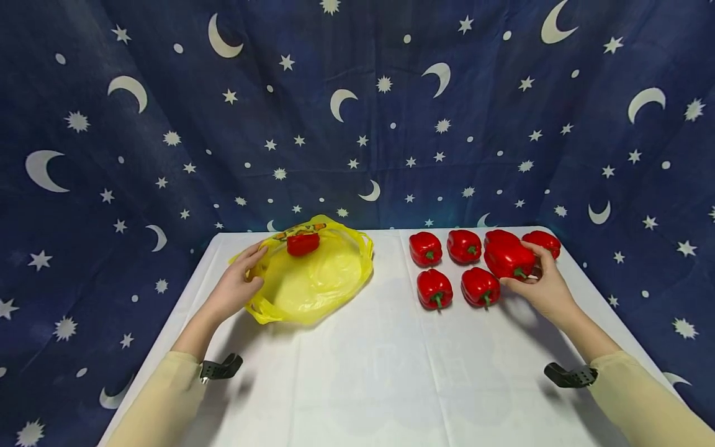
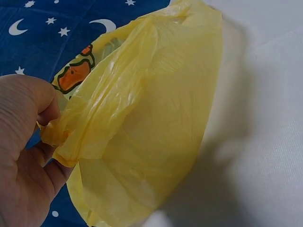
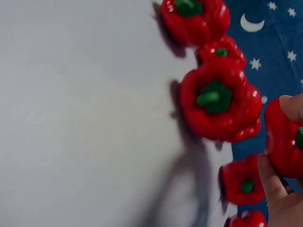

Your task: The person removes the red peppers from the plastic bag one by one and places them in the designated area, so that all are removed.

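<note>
A yellow plastic bag (image 1: 313, 285) lies spread with its mouth wide on the left half of the table. Inside it, near the far rim, rests one red bell pepper (image 1: 302, 244). My left hand (image 1: 231, 288) grips the bag's left edge; in the left wrist view the bunched yellow film (image 2: 71, 137) sits between thumb and fingers. On the right, my right hand (image 1: 539, 285) holds another red bell pepper (image 1: 507, 257) by its side, raised over the group. This pepper partly hides one behind it. In the right wrist view, thumb and fingertips press against the held pepper (image 3: 281, 142).
Several red bell peppers with green stems stand in two rows at the right, among them a front-left pepper (image 1: 434, 288) and a far-right pepper (image 1: 542, 242). A white cloth covers the table (image 1: 363, 379). Behind hangs a dark blue curtain (image 1: 357, 124) with moons and stars.
</note>
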`<action>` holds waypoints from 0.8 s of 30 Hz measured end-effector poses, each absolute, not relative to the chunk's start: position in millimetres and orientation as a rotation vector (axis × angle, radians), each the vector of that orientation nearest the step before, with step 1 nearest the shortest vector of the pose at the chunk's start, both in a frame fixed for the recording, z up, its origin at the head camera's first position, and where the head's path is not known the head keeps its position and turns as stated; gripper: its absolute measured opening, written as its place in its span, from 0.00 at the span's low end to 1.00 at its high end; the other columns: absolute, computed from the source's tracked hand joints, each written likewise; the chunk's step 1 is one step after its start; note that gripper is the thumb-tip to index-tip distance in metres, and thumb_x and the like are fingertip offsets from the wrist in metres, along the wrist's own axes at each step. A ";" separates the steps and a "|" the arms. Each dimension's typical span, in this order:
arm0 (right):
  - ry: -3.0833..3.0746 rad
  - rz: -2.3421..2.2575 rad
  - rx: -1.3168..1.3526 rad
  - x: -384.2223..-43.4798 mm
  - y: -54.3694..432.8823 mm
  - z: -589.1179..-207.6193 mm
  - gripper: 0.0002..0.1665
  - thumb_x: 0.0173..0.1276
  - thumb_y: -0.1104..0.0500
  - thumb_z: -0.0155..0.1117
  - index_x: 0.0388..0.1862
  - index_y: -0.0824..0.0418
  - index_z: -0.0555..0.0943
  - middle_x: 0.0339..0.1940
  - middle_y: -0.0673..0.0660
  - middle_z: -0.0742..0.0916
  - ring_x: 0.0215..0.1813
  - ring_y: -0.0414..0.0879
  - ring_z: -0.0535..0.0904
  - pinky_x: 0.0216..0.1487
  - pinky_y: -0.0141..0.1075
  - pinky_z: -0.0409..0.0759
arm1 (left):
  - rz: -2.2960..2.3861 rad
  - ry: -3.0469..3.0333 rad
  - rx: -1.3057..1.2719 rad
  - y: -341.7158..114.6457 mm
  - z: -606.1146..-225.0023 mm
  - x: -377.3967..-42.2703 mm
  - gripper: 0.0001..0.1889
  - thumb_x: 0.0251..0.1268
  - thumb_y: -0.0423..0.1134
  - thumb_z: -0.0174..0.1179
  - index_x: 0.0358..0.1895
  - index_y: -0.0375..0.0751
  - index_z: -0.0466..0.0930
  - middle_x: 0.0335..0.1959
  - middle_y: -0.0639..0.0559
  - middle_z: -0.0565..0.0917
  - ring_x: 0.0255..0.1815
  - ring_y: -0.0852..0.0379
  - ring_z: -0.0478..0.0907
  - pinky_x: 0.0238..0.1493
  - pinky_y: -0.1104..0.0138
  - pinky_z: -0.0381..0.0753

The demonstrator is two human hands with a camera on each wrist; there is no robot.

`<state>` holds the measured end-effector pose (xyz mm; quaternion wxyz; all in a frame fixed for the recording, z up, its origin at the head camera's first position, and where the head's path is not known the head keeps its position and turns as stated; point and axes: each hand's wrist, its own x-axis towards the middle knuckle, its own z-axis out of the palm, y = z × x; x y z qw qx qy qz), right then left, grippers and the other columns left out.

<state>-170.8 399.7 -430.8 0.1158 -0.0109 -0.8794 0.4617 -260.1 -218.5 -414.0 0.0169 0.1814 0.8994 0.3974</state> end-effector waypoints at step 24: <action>-2.714 1.302 -0.227 -152.4 435.3 -472.1 0.60 0.67 0.50 0.74 0.81 0.69 0.46 0.70 0.80 0.65 0.65 0.76 0.65 0.51 0.37 0.84 | 1.218 2.803 0.528 -218.9 -416.0 -257.6 0.36 0.69 0.28 0.53 0.81 0.38 0.57 0.84 0.49 0.50 0.82 0.40 0.47 0.74 0.40 0.57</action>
